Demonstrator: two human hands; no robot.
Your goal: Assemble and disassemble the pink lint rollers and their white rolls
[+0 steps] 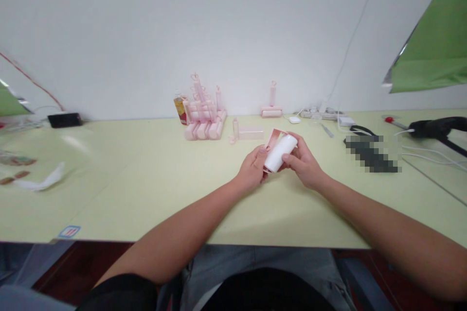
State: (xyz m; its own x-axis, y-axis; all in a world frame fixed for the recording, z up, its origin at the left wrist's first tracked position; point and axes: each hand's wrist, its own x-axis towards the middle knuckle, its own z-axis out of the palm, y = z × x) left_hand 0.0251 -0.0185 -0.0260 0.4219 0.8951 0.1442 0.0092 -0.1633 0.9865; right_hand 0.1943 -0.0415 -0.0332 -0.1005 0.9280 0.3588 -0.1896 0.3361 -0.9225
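White roll [280, 153] sits between the person's two hands, above the pale green surface [153, 175], slanting so that its upper end points toward one o'clock. Behind it and along its ten o'clock side shows a pink card [274, 137]. The left hand [254, 165], at eight o'clock of the roll, pinches the card's edge with the thumb in front, near the roll's lower end. The right hand [301, 161], at four o'clock, grips the roll, thumb pressed on its side and fingers curled around behind.

Out toward ten o'clock, a clear cover [251, 133] lies on the surface beside a small pink handle [235, 129]. Farther that way, pink rollers [204, 119] are heaped by the wall, with a yellow-labelled bottle [180, 109] just beside them. At twelve o'clock one pink roller [271, 112] rests near the wall. Around one o'clock lies a white box [295, 119]; at two o'clock, a grey blade [327, 130]. A pixelated dark thing [372, 154] lies at three o'clock. Far off at nine o'clock are a black phone-like slab [64, 120] and a blurred white wrapper [45, 181].
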